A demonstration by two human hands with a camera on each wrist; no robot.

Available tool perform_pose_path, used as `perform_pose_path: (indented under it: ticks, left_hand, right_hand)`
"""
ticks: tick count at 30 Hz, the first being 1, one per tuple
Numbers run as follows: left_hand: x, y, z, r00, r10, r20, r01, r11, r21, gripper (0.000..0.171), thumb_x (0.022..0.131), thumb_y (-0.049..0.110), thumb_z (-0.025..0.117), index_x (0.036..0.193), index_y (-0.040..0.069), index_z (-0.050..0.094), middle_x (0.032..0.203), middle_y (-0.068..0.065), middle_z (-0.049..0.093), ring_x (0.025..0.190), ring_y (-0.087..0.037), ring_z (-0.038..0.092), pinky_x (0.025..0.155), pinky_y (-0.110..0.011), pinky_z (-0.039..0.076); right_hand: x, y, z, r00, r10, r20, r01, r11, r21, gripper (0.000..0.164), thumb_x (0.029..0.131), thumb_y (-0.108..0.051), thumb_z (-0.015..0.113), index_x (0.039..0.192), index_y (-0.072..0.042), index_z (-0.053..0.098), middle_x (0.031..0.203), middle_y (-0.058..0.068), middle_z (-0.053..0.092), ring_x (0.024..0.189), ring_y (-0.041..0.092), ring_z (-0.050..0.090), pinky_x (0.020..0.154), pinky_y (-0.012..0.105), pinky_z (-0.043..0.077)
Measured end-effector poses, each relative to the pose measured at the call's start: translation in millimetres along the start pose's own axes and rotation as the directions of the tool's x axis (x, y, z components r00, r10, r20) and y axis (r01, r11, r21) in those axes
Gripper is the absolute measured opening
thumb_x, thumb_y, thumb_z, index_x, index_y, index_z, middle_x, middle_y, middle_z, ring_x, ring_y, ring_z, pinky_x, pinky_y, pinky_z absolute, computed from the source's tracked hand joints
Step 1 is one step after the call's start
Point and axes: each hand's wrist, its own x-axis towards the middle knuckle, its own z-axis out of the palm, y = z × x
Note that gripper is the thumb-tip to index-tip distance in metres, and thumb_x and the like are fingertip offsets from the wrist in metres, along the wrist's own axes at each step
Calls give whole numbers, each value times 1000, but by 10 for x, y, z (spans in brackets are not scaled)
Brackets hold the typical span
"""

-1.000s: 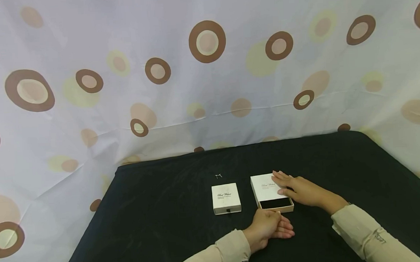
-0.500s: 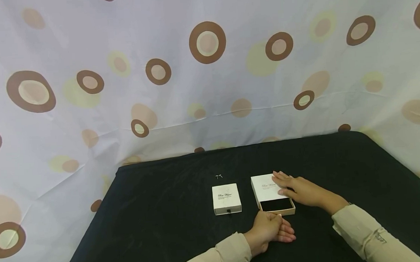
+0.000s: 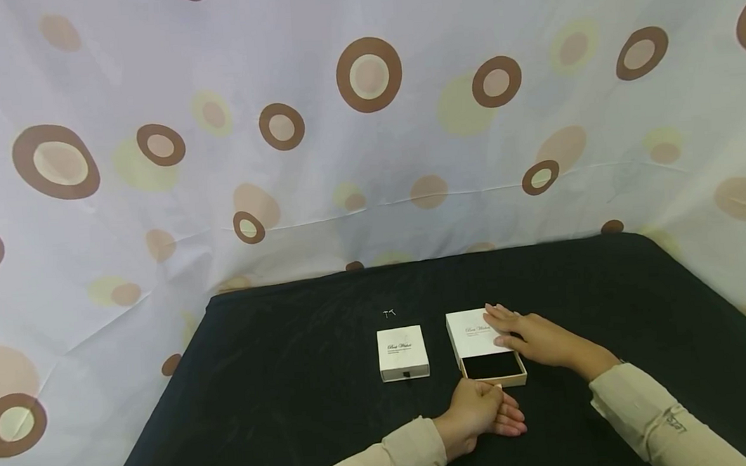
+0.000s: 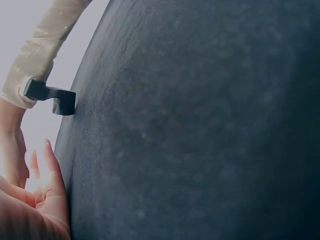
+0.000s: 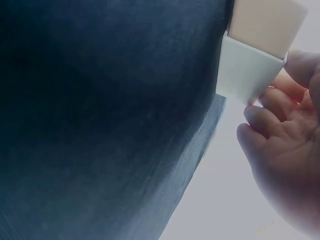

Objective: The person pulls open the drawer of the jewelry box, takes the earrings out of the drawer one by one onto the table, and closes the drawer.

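Note:
A white gift box with printed lettering on its lid sleeve lies on the black-covered table. Its drawer, pale-sided with a black inside, sticks partly out toward me. My left hand pinches the drawer's front edge with thumb and forefinger while the other fingers extend to the right; the pinch point itself is hidden. From the right, my right hand rests on the sleeve, fingers laid across its top. In the right wrist view the sleeve's white side and the paler drawer side show beside my fingers.
Left of the open box lies a smaller, closed white box with similar lettering and a dark pull tab. Two tiny pale T-shaped pieces lie behind it. A patterned curtain hangs behind the black table cover.
My left hand has moved slightly toward me and the drawer has slid farther out, showing more of its black inside. My right hand and the sleeve stay put.

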Motion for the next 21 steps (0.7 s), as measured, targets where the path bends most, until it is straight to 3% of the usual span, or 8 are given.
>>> perform_pose_path:
  ticks: [12, 21]
  left_hand:
    - [-71, -26, 4, 999, -4, 34, 3, 1000, 18, 30, 100, 7, 43, 85, -5, 67, 75, -17, 70, 77, -32, 71, 64, -33, 58]
    - [-88, -69, 1, 998, 30, 49, -32, 999, 41, 31, 101, 8, 43, 87, -9, 66, 79, -24, 69, 79, -38, 70, 64, -35, 58]
  right_hand:
    - [-9, 30, 16, 1000, 10, 11, -10, 1000, -14, 55, 99, -29, 52, 139, 7, 41, 148, 26, 30, 135, 45, 30, 104, 59, 30]
    - [-5, 24, 23, 1000, -4, -1, 4, 1000, -13, 54, 99, -27, 52, 139, 7, 42, 148, 27, 31, 134, 46, 31, 103, 60, 31]
